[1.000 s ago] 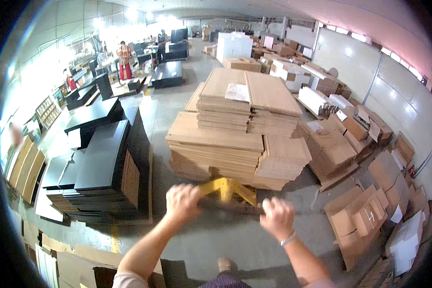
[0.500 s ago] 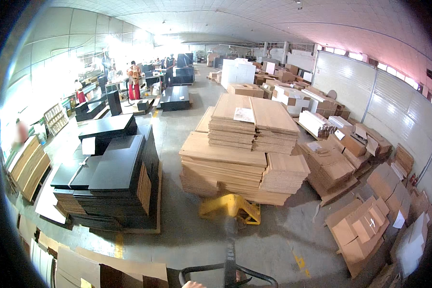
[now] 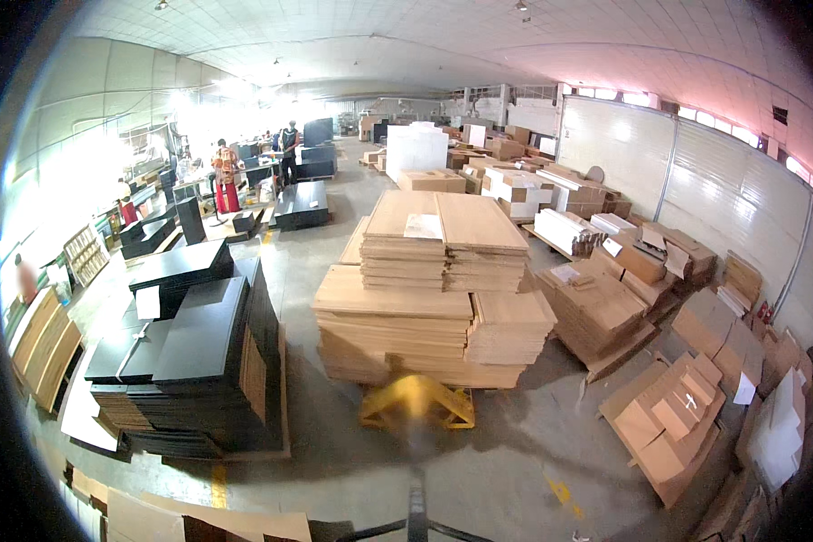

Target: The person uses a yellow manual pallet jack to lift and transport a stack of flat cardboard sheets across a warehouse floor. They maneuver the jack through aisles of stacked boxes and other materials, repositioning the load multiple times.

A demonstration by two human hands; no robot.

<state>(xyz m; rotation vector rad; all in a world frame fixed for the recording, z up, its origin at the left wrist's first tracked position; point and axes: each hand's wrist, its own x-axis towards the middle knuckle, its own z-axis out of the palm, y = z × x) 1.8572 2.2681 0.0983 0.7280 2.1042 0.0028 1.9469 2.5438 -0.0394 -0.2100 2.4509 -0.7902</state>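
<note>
Neither of my hands shows at this moment. At the lower edge is the black handle [image 3: 416,506] of a pallet jack, its looped grip cut off by the frame. Its yellow body [image 3: 417,404] stands in front of a tall load of light wood-coloured panels [image 3: 393,321]. A smaller stack of panels [image 3: 397,257] tops the load, with a white paper sheet [image 3: 424,227] lying on it. How far the forks reach beneath the load is hidden.
Black panels [image 3: 199,334] stand stacked on a pallet at left. Flattened cardboard [image 3: 668,425] and a panel stack [image 3: 592,303] line the right side. Cardboard sheets [image 3: 154,519] lie at lower left. Two people [image 3: 227,176] [image 3: 289,154] stand farther back among black panels.
The view has tilted up and shifted, so the load sits further left and the handle's grip has sunk lower. A sliver of hand on the grip has left the picture.
</note>
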